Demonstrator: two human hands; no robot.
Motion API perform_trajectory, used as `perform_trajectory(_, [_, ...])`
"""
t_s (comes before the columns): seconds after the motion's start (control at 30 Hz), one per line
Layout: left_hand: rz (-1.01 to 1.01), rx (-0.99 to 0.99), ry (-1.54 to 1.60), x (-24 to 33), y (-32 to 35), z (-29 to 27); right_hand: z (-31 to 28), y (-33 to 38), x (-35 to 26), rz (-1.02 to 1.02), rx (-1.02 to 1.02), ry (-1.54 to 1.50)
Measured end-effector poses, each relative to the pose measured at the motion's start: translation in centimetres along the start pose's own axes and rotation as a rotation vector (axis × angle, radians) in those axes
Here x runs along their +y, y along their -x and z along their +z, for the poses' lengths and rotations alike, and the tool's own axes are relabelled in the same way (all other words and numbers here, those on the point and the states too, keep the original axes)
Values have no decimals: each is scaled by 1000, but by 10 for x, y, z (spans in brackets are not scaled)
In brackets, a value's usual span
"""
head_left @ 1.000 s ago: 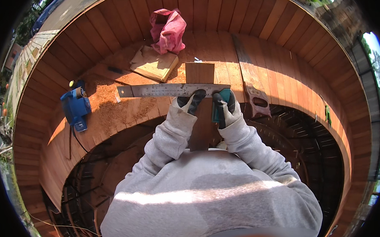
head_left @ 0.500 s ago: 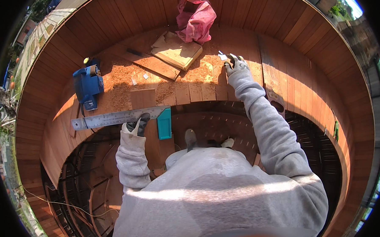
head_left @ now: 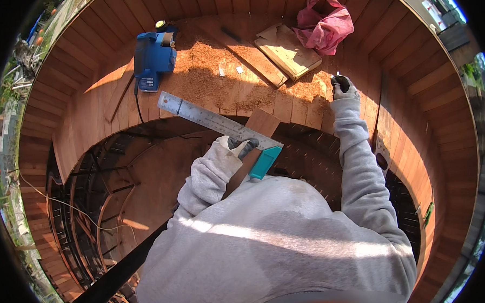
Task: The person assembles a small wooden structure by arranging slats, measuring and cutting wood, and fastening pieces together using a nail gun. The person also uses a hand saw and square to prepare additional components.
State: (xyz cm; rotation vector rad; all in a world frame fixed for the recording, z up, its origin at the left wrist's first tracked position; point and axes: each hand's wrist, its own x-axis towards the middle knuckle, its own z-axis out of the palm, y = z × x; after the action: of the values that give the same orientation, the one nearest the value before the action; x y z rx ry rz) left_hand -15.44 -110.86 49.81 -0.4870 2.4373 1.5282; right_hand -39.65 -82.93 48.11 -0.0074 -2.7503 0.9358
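Note:
My left hand, in a white and dark glove, is closed on a try square with a long steel blade and a teal stock. The square lies across a reddish-brown wooden board, which shows on both sides of the blade. My right hand, gloved too, is at the curved plank bench with its fingers curled in. A small whitish bit shows at its fingertips; what it holds is mostly hidden.
A blue power planer with a cord stands at the left on the bench. Wood shavings, two small white pieces, a narrow board, a pale block and a pink bag lie beyond. A handsaw handle is at the right.
My view has turned, shifting the bench things rightward in the picture. The try square and board now slant, teal end nearer me. My right hand's fingers have curled in beside the small white thing.

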Motion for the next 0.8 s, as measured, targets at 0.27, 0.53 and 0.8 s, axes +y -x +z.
perform_trajectory(0.27, [93,-227,-150,49,-44,33,-55,137,-69,-484,-335,-236])
perform_trajectory(0.53, [423,-492,-348,77,-70,66,-75,147,-53,-437,-119,-125])
perform_trajectory(0.8, [812,-573,-436,98,-72,90,-91,164,-38,-341,39,25])
